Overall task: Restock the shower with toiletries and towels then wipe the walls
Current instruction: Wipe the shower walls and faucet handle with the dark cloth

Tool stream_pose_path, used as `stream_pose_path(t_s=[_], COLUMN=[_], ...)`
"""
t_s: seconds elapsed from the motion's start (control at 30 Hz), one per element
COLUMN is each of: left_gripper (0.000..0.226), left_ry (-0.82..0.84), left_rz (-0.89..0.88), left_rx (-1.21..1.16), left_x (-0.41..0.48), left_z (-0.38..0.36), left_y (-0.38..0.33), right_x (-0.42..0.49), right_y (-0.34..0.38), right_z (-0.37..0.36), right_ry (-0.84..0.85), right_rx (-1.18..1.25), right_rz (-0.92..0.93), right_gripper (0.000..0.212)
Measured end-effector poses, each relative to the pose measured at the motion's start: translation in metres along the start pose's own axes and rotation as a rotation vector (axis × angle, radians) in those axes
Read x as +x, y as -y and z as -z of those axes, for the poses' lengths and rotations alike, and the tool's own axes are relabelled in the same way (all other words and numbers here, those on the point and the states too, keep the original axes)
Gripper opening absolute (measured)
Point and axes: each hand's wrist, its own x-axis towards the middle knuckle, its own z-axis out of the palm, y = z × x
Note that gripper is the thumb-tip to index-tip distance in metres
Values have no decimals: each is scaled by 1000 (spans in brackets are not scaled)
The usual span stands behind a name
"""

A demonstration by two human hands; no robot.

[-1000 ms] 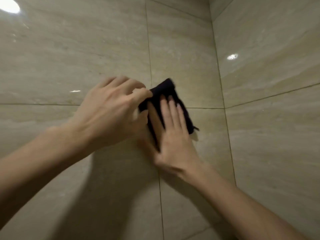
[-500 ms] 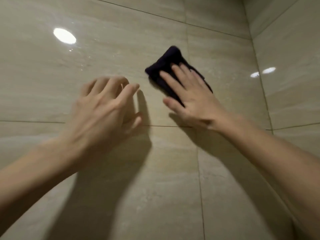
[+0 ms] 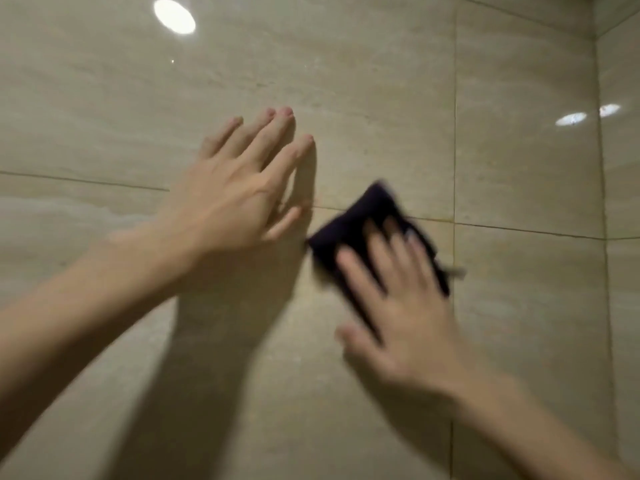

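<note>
Glossy beige wall [image 3: 381,81] fills the frame. The left hand [image 3: 235,199], centre left, lies flat on it, fingers straight and spread. The right hand [image 3: 405,320], blurred at centre right, presses the dark cloth [image 3: 349,230] to the wall with straight fingers. The cloth's long axis slants from upper left to lower right, across a grout line [image 3: 519,230]. Half a second ago the cloth sat higher and the left fingers were curled.

Right hand [image 3: 408,306] flat, blurred, pressing dark cloth [image 3: 349,233] on tile wall [image 3: 381,98], centre-right; left hand [image 3: 232,199] splayed beside it.
</note>
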Motion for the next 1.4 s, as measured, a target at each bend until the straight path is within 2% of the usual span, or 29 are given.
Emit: stream_pose_path(t_s=[0.13, 0.2, 0.27, 0.4, 0.53, 0.63, 0.7, 0.8, 0.93, 1.0, 1.1, 1.2, 1.33, 1.4], left_gripper=[50, 47, 52, 70, 65, 68, 68, 63, 51, 55, 57, 51, 50, 52], left_ry=[58, 74, 109, 132, 127, 133, 120, 76, 109, 166, 204, 145, 20, 12], left_rz=[-156, -172, -161, -36, 44, 115, 137, 72, -231, -351, -383, -309, -282, -282], left_rx=[-70, -51, -19, -38, -69, -115, -137, -208, -259, -228, -204, -230, -236, -235], left_x=[-1, -13, -33, -80, -117, -121, -115, -108, -128, -142, -156, -161, -164, -164], left_z=[27, 36, 41, 40, 28, 26, 24, 19, 3, -8, -21, -30, -39, -41], left_y=[38, 50, 52, 41, 19, 1, -13, -46, -117, -151, -182, -194, -198, -199], right_x=[-73, -66, -44, 16, 74, 65, 29, -70, -221, -265, -294, -289, -242, -219], right_y=[55, 49, 35, 6, 1, 44, 90, 159, 226, 233, 222, 192, 134, 119], right_z=[-18, -12, -1, 7, 22, 9, -8, -35, -68, -76, -76, -72, -63, -58], right_ry=[144, 204, 218, 80, 11, -84, -129, -40, 226, 321, 370, 255, -14, -68], right_rx=[-130, -103, -14, -67, 37, 95, 82, 152, 206, 213, 211, 259, 390, 460], right_rz=[494, 573, 551, 308, -156, -410, -502, -539, -690, -806, -778, -833, -1138, -1249], right_gripper=[60, 58, 57, 59, 68, 70, 71, 72, 68, 64, 65, 68, 77, 87])
